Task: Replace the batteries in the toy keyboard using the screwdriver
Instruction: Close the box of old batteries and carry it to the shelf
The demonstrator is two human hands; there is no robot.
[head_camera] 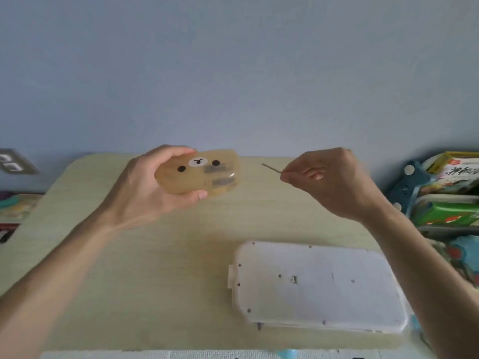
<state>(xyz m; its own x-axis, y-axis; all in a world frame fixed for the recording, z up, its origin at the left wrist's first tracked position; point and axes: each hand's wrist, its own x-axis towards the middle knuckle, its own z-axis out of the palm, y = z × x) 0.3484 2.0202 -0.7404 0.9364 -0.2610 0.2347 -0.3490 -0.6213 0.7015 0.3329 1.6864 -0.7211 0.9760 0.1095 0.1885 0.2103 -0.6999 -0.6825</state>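
Keyboard (318, 286), white, lies underside up at the bench's (155, 281) near right corner. Left hand (145, 187), raised over the bench's far middle, has its grip wrapped around a translucent bear-face case (199, 172). Right hand (329, 182) pinches a thin screwdriver (271, 168) between fingertips, shaft pointing toward the case.

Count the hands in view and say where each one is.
2. The left hand holds a bear-face case above the table; the right hand pinches a thin metal tool. None seems hidden.
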